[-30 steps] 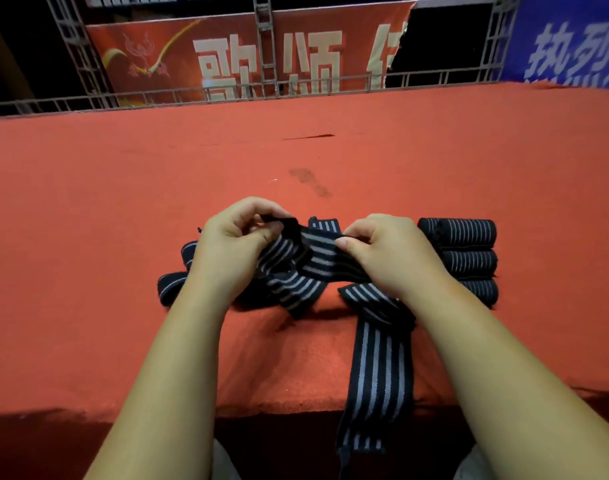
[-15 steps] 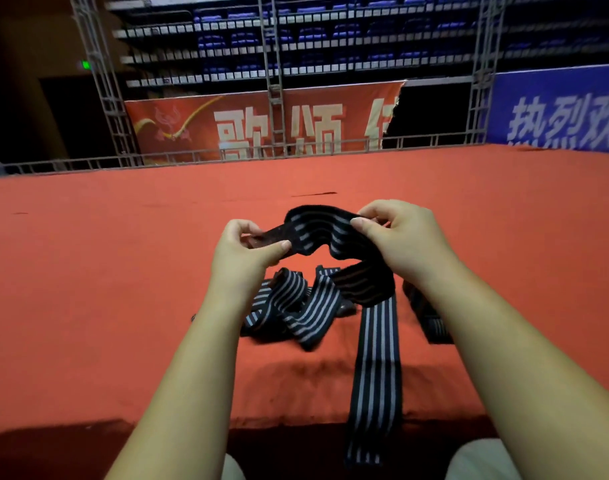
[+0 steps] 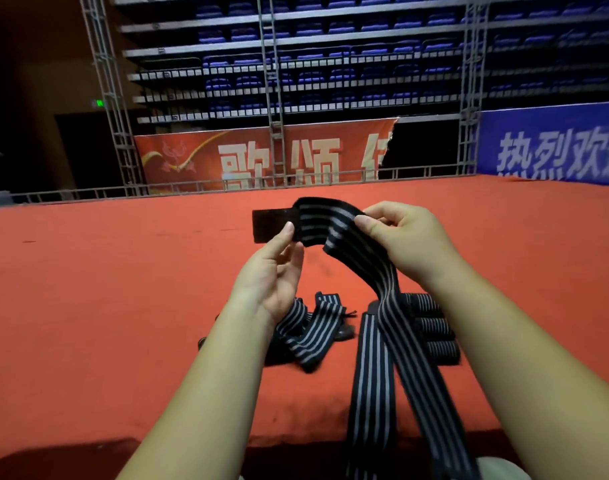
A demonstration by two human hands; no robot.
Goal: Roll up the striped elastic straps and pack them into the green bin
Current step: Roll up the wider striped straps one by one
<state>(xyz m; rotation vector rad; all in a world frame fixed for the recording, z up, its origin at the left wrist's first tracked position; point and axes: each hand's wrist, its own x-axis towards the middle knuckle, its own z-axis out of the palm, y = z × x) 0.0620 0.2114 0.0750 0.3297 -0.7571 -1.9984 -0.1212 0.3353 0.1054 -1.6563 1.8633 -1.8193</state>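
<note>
I hold one black elastic strap with grey stripes (image 3: 334, 220) up above the red carpeted platform (image 3: 105, 289). My left hand (image 3: 271, 275) pinches it by its plain black end patch (image 3: 268, 223). A little further along, my right hand (image 3: 407, 237) pinches the striped part. The rest of the strap hangs down and drapes over the platform's near edge. Loose striped straps (image 3: 310, 334) lie in a heap under my left wrist. Three rolled straps (image 3: 434, 327) lie stacked beside my right forearm. No green bin is in view.
The platform's near edge (image 3: 296, 441) drops off just in front of me. A metal rail and truss (image 3: 275, 174) run along its far side, with red and blue banners and rows of seats behind.
Both hands have lifted the strap higher and spread its end out flat. The camera has tilted up, and the rolled straps show again on the right.
</note>
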